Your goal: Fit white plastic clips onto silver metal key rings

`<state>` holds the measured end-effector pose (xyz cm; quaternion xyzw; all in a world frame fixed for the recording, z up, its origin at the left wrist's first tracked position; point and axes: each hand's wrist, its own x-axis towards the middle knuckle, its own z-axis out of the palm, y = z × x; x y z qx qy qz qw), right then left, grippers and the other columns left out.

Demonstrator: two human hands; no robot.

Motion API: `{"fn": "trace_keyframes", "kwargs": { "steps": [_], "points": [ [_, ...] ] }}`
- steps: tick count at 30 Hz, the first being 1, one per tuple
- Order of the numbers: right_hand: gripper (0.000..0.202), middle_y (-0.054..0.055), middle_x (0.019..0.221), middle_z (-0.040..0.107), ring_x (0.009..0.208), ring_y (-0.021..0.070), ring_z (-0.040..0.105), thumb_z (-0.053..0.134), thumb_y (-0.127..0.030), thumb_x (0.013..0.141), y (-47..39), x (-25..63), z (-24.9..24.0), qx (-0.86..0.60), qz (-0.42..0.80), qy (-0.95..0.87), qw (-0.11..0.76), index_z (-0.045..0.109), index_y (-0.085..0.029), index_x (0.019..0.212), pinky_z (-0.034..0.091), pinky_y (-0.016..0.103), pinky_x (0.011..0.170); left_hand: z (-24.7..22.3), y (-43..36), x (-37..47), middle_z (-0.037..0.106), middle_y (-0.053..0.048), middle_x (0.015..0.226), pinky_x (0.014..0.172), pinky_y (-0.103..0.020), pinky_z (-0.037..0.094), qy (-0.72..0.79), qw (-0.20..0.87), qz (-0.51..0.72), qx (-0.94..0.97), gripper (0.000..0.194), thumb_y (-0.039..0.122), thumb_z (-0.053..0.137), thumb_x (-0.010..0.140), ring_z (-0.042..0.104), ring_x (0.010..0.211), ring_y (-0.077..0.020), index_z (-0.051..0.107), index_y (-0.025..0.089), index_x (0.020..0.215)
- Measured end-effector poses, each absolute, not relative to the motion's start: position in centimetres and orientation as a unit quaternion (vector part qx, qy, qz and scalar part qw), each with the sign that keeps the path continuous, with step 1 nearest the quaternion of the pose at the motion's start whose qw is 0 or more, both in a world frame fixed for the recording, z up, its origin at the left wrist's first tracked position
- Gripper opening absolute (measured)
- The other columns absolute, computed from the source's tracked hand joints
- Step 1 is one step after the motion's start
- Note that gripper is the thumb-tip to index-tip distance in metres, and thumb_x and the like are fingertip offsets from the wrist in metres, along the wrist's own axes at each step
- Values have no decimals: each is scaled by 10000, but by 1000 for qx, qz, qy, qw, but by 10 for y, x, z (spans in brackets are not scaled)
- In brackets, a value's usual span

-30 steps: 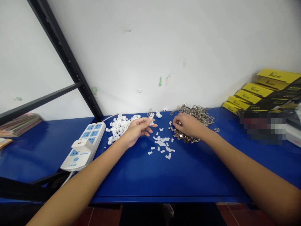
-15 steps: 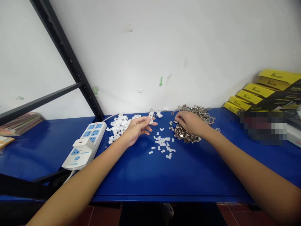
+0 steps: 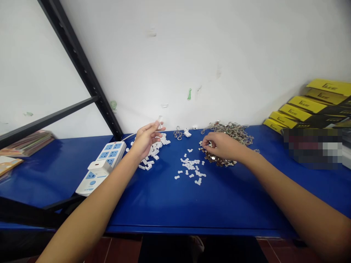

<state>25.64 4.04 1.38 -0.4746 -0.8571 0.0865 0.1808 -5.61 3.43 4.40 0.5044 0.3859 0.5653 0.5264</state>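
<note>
My left hand (image 3: 146,140) pinches a small white plastic piece (image 3: 160,122) between thumb and fingers. It is raised above a heap of white plastic casings (image 3: 157,148) and hides part of it. At the right, my right hand (image 3: 221,145) rests low over a pile of shiny round metal discs (image 3: 219,162), fingertips pressed together; whatever they grip is too small to make out. Between the hands lie scattered flat white tabs (image 3: 191,165). Behind my right hand is a tangle of metal clasps and rings (image 3: 234,132). Several loose clasps (image 3: 178,134) lie beside a few white casings (image 3: 187,133).
At the left stands a white power strip (image 3: 116,149) with a plugged-in adapter (image 3: 99,167), beside a black metal frame (image 3: 85,75). Yellow and black boxes (image 3: 304,104) are stacked at the right. Papers (image 3: 31,143) lie far left. A white wall (image 3: 175,65) closes off the blue table (image 3: 192,208).
My left hand has moved left and up, from beside the loose clasps to above the casing heap, carrying the white piece. My right hand has stayed over the discs, shifting only slightly.
</note>
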Motion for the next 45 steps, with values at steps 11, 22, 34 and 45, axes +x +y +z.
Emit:
{"fn": "trace_keyframes", "kwargs": {
  "steps": [11,22,34,45],
  "points": [
    [144,68,886,748,743,173,612,585,-247,892,53,154,48,-388,111,-900,162,718,-194,889,393,307,672,29,41,-55,753,-118,1037,575,-194,512,390,541,549,504,440,496,845,806,616,654,-85,772,142,1057],
    [240,86,874,755,720,205,636,642,-414,866,79,255,55,-526,129,-834,103,736,-194,889,416,320,639,31,26,-40,761,-125,1061,598,-217,505,407,534,505,543,408,518,807,834,623,676,-99,769,147,999],
    [281,34,709,702,628,185,604,625,-481,852,52,320,36,-565,125,-802,151,754,-232,867,422,324,600,20,22,-34,783,-153,1093,634,-271,534,396,518,455,606,403,495,781,856,656,714,-148,777,156,1075],
    [267,21,665,669,590,175,573,578,-440,911,48,304,34,-552,88,-816,148,707,-223,825,401,331,598,19,18,-29,781,-159,1114,613,-264,532,389,538,430,612,309,429,738,904,658,707,-142,755,155,1044]
  ]
}}
